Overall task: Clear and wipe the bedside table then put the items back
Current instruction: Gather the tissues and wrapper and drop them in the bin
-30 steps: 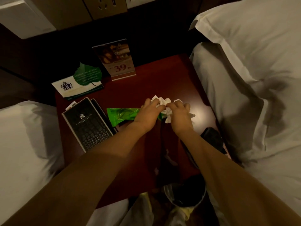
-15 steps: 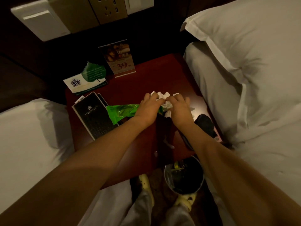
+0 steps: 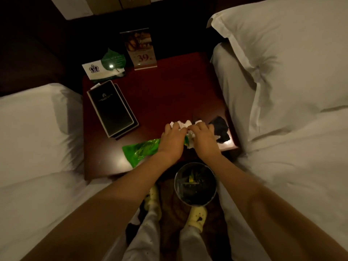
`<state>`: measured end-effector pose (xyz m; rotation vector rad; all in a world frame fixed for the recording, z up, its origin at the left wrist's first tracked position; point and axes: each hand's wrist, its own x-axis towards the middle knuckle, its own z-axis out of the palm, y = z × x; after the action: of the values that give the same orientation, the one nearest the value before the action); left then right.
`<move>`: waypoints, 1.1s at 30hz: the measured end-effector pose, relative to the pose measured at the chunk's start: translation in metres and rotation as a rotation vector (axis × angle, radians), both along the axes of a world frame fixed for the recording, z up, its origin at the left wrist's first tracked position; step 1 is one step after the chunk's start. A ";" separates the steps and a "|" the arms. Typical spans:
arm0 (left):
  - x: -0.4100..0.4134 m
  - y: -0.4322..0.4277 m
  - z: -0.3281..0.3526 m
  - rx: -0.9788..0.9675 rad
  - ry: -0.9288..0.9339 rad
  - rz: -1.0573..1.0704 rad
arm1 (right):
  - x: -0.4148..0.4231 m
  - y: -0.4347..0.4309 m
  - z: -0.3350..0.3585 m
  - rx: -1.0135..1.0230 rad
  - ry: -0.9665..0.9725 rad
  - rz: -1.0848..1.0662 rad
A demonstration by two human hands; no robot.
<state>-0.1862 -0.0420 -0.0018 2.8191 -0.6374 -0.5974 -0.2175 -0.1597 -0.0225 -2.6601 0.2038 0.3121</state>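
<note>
**Two Hands Bunch the Litter at the Table's Edge**

Both hands are down on the bedside table (image 3: 169, 87), near its front right corner, and they meet over a tissue wad (image 3: 182, 124). The left hand (image 3: 172, 141) has its fingers curled over the white paper, and a green wrapper (image 3: 140, 151) trails out from under its palm toward the left. The right hand (image 3: 204, 140) comes in from the other side, fingers curled, pinching the same wad. Just beside it lies a dark crumpled scrap (image 3: 220, 129); what that is, I cannot tell in this light.

So how does this stuff handle? The tissue looks feather-light and soft, so it should crush down to nothing. It is best taken whole in a closed fist, or bits may drop. The wrapper reads as thin, slick film, likely to slide and spring open, so I'd pinch it at the end nearest the wad and gather it with the paper. A bin (image 3: 177, 187) stands on the floor just below the table's front edge.

Further back sit a black folder (image 3: 111, 110) on the left, and a leaf-printed card (image 3: 105, 67) and an upright price sign (image 3: 141, 48) along the rear. Those look stiff and flat, easy to lift by an edge.
</note>
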 end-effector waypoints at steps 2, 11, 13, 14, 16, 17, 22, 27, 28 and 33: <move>-0.027 -0.004 0.002 -0.003 -0.001 0.040 | -0.022 -0.004 0.000 -0.006 0.010 0.051; -0.131 -0.031 -0.019 -0.003 0.160 0.214 | -0.114 -0.021 -0.026 -0.019 0.123 0.125; -0.144 -0.033 -0.033 0.006 0.181 0.224 | -0.129 -0.024 -0.039 0.028 0.132 0.091; -0.150 -0.033 -0.042 0.004 0.196 0.226 | -0.136 -0.025 -0.046 0.047 0.142 0.075; -0.161 -0.031 -0.060 -0.011 0.243 0.235 | -0.148 -0.024 -0.062 0.075 0.178 0.055; -0.166 -0.029 -0.070 -0.018 0.269 0.242 | -0.152 -0.023 -0.072 0.085 0.200 0.049; -0.174 -0.017 -0.133 -0.051 0.373 0.273 | -0.159 -0.017 -0.127 0.087 0.296 0.026; -0.166 -0.016 -0.204 -0.030 0.442 0.364 | -0.150 -0.011 -0.193 0.136 0.377 -0.007; -0.161 -0.018 -0.219 -0.024 0.465 0.387 | -0.148 -0.012 -0.207 0.154 0.393 -0.018; -0.138 -0.031 -0.279 -0.087 0.569 0.575 | -0.143 -0.018 -0.265 0.274 0.428 -0.169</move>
<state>-0.3239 -0.0729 -0.2803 2.3869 0.2354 -1.1274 -0.3610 -0.1780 -0.2871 -2.2608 0.4789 0.7915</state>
